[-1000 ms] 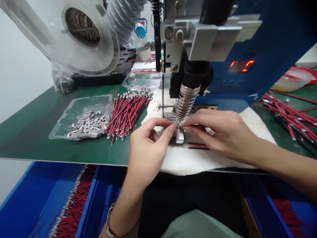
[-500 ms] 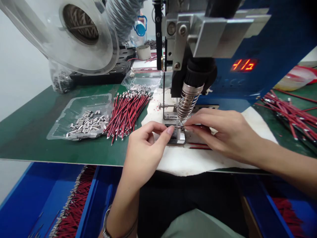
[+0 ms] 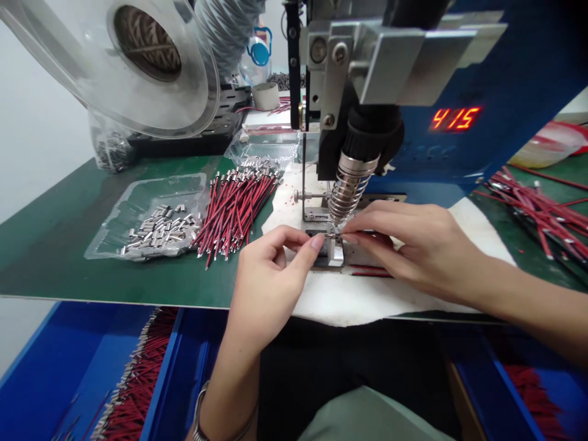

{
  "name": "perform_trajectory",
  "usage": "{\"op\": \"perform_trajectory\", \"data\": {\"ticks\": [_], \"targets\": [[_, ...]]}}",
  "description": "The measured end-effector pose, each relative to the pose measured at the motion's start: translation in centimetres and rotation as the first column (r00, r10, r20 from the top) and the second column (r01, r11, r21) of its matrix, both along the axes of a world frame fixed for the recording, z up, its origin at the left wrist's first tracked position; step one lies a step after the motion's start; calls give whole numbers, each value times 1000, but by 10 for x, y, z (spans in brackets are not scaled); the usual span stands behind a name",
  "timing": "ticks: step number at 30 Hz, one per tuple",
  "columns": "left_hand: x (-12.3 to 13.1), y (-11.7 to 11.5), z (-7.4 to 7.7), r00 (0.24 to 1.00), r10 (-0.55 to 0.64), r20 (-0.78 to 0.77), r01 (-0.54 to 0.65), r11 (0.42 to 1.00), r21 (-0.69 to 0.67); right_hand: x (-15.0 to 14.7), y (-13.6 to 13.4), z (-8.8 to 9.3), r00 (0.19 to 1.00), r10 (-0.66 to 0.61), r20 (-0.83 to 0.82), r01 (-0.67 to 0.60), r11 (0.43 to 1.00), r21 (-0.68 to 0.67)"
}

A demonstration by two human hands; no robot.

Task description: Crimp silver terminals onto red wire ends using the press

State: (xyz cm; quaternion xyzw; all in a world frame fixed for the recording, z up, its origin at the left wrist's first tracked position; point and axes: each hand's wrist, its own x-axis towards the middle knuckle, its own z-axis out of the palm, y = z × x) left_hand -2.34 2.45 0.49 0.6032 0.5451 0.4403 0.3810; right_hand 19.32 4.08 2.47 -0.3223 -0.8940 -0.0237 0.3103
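Note:
My left hand (image 3: 280, 269) pinches a small metal connector (image 3: 329, 235) between thumb and forefinger, at the metal fixture (image 3: 336, 256) of a soldering machine. From the other side, my right hand (image 3: 408, 245) is closed with its fingertips at the connector's right end. It pinches a thin wire, mostly hidden by the fingers. The spring-wrapped soldering head (image 3: 348, 184) slants down, its tip just above the connector and close to my right fingertips. Red and black wires (image 3: 370, 271) lie in front of the fixture, below my right hand.
Left of the machine are a clear plastic tray (image 3: 103, 242) of metal connectors and a pile of red-black wires (image 3: 236, 211). More wires (image 3: 542, 208) lie at right. A large clear reel (image 3: 193, 104) hangs upper left. Blue bins (image 3: 46, 361) sit under the table edge.
Both hands stay almost still at the fixture. The red display, partly lit before, now reads 415. The view has shifted very slightly.

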Motion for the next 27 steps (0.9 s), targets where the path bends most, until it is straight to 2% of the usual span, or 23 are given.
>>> {"op": "perform_trajectory", "data": {"ticks": [17, 27], "targets": [[-1, -1, -3, 1000, 0, 19, 0, 1000, -6, 0, 0, 0, 1000, -16, 4, 16, 1000, -4], [-1, 0, 2, 996, -31, 82, 28, 999, 47, 0, 0, 0, 1000, -2, 5, 2, 1000, 2]]}}
